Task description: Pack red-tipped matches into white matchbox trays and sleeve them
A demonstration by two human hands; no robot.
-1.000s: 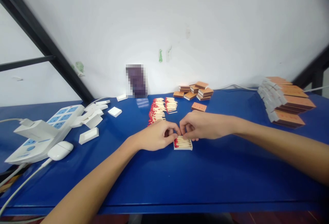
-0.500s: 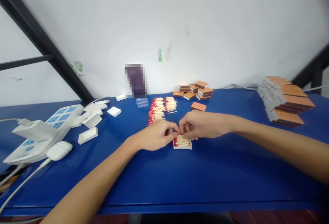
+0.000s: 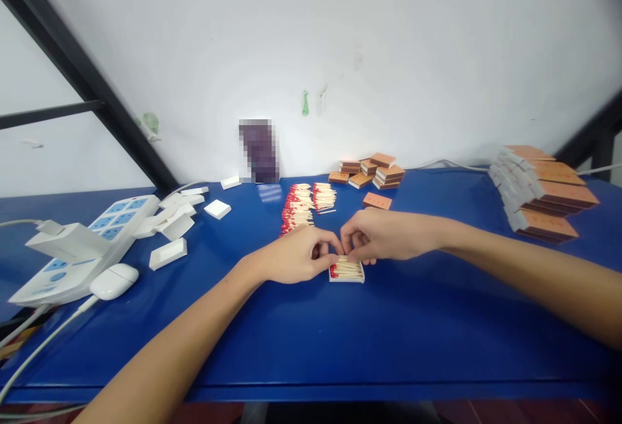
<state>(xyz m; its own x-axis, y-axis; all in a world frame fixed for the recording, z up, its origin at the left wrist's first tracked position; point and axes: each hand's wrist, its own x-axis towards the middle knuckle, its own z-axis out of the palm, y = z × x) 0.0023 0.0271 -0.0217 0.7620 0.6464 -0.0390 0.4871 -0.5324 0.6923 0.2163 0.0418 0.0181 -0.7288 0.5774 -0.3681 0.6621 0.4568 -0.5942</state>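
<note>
A small white matchbox tray (image 3: 346, 279) rests on the blue table, filled with red-tipped matches (image 3: 347, 270) lying crosswise. My left hand (image 3: 299, 254) is closed at the tray's back left corner, thumb near the match heads. Over the back right part, my right hand (image 3: 374, 235) curls with its thumb on the matches and its fingers behind the rear wall. The hands hide the tray's back edge, and the fingertips nearly meet there. Just beyond my left hand lie two loose heaps of matches, a larger pile (image 3: 297, 207) and a smaller pile (image 3: 323, 197).
Orange matchboxes (image 3: 387, 174) are stacked by the wall, with a single box (image 3: 377, 201) nearer. A large stack of sleeves (image 3: 558, 194) stands right. White trays (image 3: 168, 254) lie scattered left, beside a power strip (image 3: 111, 226) and white earbud case (image 3: 115, 281). A pixelated dark object (image 3: 262, 152) leans on the wall.
The view has shifted very slightly. Both hands stay at the tray with almost the same grip, and the matches look unchanged.
</note>
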